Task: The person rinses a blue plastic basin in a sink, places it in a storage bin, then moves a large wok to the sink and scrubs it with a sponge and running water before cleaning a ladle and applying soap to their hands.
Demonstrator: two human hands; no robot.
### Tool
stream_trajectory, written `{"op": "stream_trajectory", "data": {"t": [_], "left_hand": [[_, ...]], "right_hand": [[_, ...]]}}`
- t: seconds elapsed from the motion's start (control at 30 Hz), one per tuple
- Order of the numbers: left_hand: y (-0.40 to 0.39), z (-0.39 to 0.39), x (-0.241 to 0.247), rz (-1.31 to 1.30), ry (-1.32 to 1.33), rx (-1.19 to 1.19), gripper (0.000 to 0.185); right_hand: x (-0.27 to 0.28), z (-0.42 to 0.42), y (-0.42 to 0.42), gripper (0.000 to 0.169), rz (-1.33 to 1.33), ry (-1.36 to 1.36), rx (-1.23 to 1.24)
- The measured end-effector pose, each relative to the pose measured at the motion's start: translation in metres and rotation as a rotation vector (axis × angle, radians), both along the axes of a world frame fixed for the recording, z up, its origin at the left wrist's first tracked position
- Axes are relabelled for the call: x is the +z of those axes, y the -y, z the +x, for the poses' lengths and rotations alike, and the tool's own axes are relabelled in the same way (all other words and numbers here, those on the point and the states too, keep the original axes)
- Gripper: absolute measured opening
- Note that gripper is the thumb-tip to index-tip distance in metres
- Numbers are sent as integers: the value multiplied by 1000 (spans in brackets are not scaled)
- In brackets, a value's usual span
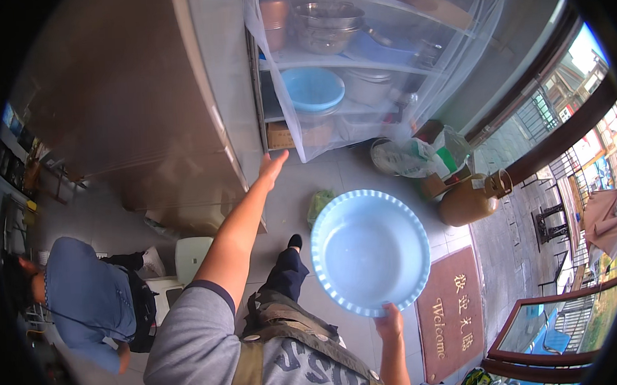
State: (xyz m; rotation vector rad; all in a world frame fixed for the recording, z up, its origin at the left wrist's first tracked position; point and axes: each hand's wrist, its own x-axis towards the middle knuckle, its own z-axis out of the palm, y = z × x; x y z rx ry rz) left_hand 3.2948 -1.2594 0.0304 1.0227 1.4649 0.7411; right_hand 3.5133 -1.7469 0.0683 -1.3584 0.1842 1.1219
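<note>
My right hand [390, 320] grips the near rim of a light blue plastic basin [370, 253] with a scalloped edge, its hollow turned up towards me. No contents show in it. My left hand [274, 169] reaches forward with nothing in it, fingers apart, just before the lower corner of a shelf rack [396, 65]. A sheer plastic cover [306, 141] hangs over this rack. Behind the cover another blue basin [312, 90] stands on the middle shelf, and metal bowls [330, 29] sit higher up. A cardboard box [280, 136] lies at the bottom.
A tall cabinet [196, 94] stands left of the rack. A green plastic bag [319, 205] lies on the floor behind the basin. At right are a gas cylinder [466, 201], plastic bags [415, 157], a red doormat [450, 315] and an open doorway. Another person [88, 295] bends over at left.
</note>
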Motion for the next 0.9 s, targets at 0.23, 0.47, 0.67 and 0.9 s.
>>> {"op": "stream_trajectory", "data": {"t": [0.23,0.47,0.67,0.9], "left_hand": [[-235,47,-4,103,155,183,115],[-345,115,-28,49,318,127,94],[-269,226,27,9,804,-850,15],[-310,126,-3,-379,685,-465,21]], "right_hand": [[-39,34,-160,30,-127,-157,214],[-78,59,-337,31,-189,-455,239],[-120,48,-458,30,-273,-570,397],[-144,73,-522,32,-225,-575,185]]}}
